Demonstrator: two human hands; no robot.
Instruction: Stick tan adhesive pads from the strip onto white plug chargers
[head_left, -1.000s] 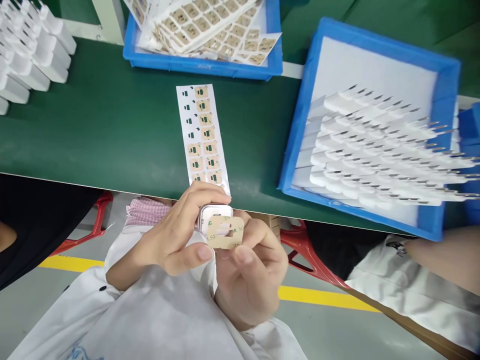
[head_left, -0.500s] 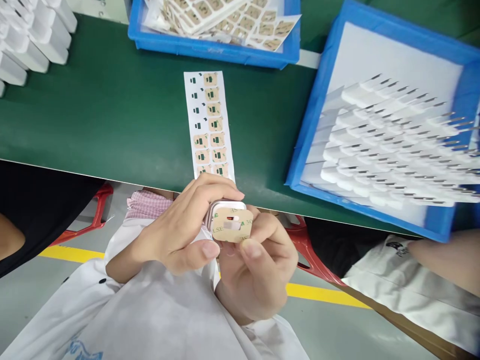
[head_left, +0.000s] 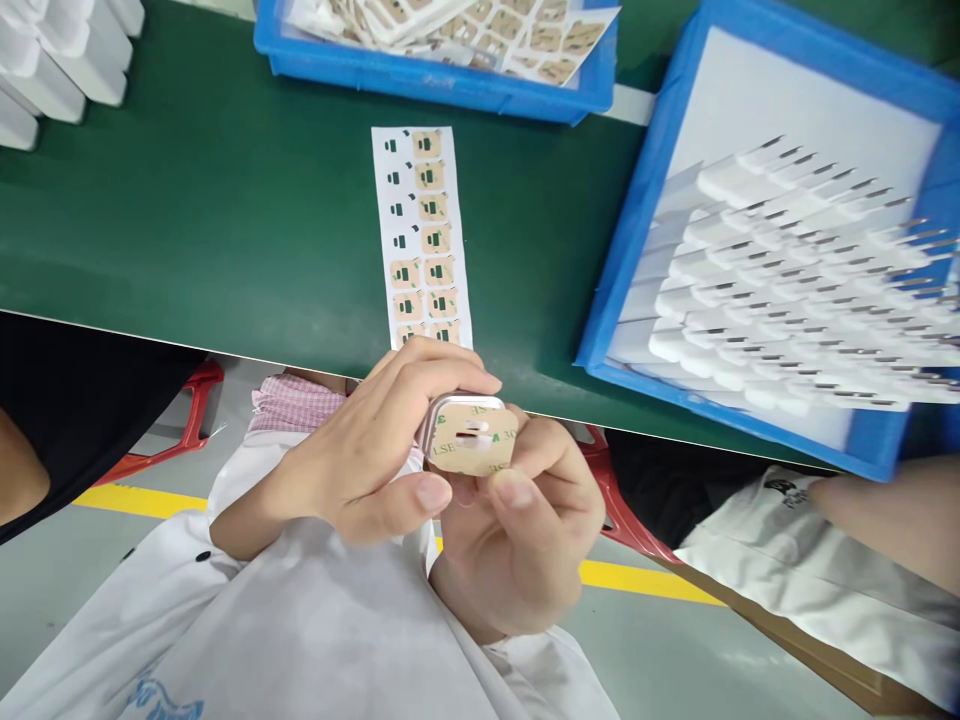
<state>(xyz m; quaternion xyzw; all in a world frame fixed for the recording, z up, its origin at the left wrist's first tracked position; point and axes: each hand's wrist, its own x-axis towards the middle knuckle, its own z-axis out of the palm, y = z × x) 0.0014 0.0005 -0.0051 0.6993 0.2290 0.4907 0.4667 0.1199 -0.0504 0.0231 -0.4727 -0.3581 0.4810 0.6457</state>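
Observation:
My left hand [head_left: 390, 440] is wrapped round a white plastic housing [head_left: 431, 425], of which only the rounded end shows. Over that end lies a tan adhesive sticker [head_left: 474, 458] with green print and small cut-outs. My right hand [head_left: 532, 520] pinches the sticker's right edge between thumb and forefinger. Whether the sticker is stuck down all over, I cannot tell. Just beyond my hands, a white sticker sheet [head_left: 414, 240] lies on the green table [head_left: 225, 220]. Its upper left column has several bare spots, and tan stickers fill the others.
A blue tray [head_left: 442, 92] at the back holds used-looking sticker sheets. In the larger blue tray [head_left: 622, 300] on the right, white housings [head_left: 795, 290] with metal tips lie in rows. More white parts [head_left: 82, 50] stand at the far left. People sit on both sides.
The housing and sticker have shifted slightly right and up in view, with both hands. The sticker now sits more squarely over the housing's end. My right hand keeps its pinch.

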